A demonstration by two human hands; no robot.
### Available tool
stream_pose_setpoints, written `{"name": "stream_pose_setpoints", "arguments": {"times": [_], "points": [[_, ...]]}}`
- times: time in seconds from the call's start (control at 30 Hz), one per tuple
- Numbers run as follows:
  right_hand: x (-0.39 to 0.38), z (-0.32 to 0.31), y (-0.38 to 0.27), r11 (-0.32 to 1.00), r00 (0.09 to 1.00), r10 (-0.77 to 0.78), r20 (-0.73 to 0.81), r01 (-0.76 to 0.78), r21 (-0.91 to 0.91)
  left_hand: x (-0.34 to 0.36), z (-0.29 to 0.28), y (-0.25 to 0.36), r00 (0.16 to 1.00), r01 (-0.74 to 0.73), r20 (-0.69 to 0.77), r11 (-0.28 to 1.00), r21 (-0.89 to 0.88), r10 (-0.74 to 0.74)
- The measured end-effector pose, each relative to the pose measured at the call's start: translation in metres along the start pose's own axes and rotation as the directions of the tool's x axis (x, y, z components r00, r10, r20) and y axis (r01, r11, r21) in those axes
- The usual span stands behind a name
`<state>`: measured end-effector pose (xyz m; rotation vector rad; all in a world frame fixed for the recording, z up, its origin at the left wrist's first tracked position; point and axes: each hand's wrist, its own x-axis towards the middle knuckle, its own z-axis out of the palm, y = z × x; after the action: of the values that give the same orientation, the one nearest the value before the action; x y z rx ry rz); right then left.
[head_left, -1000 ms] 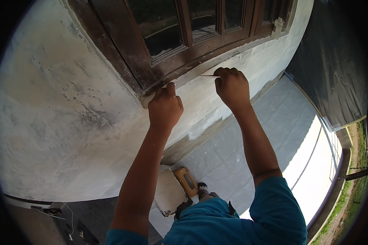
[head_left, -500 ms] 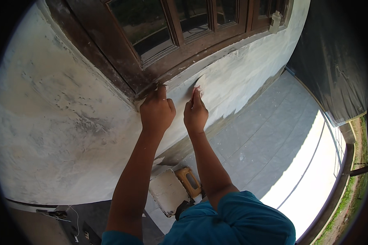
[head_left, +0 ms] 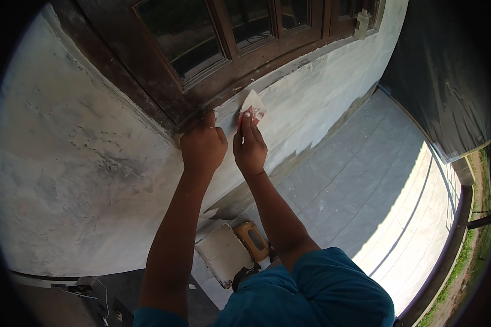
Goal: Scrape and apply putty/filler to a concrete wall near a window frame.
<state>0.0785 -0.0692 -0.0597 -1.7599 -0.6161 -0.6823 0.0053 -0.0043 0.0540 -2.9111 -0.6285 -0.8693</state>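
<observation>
The scraper [head_left: 252, 104], red with a pale, smeared blade, is in front of the plastered wall [head_left: 311, 92], just below the lower rail of the brown window frame [head_left: 218, 84]. In the head view, the right hand [head_left: 251, 154] grasps it, fingers laid along its face; whether the blade's edge touches the wall, I cannot tell. The left hand [head_left: 203, 146] is curled by the frame's lower corner, its fingertips partly hidden, so I cannot tell if they pinch anything. If the right wrist tips too far, the blade's corner could gouge the plaster; a slip upward might smear or scratch the wood. With the two hands so near each other, a sideways skid could catch the left knuckles. Loose paste on the blade could drop to the tiled floor [head_left: 338, 163].
</observation>
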Motion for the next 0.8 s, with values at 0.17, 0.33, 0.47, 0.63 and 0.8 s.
{"name": "stream_pose_setpoints", "arguments": {"times": [0.17,0.33,0.47,0.63,0.8], "points": [[-0.074,-0.033,-0.012,0.984,0.983,-0.017,0.183,-0.016,0.178,-0.006,0.006,-0.022,0.996,-0.044,-0.077,0.999,-0.014,0.043],[-0.002,-0.039,0.055,0.984,0.970,0.149,-0.192,-0.164,-0.065,-0.003,0.004,-0.011,0.998,-0.027,-0.055,0.999,-0.024,0.026],[-0.027,0.014,0.004,0.983,0.983,0.181,-0.009,-0.182,-0.029,-0.002,0.008,-0.011,0.995,-0.065,-0.084,0.996,-0.068,0.059],[-0.113,-0.024,-0.028,0.961,0.957,0.013,0.290,-0.092,0.262,-0.003,0.005,-0.019,0.996,-0.038,-0.081,0.999,-0.034,0.035],[-0.022,-0.048,0.053,0.919,0.920,0.390,-0.043,-0.386,0.084,-0.004,0.003,-0.016,0.994,-0.037,-0.105,0.999,-0.005,0.036]]}}
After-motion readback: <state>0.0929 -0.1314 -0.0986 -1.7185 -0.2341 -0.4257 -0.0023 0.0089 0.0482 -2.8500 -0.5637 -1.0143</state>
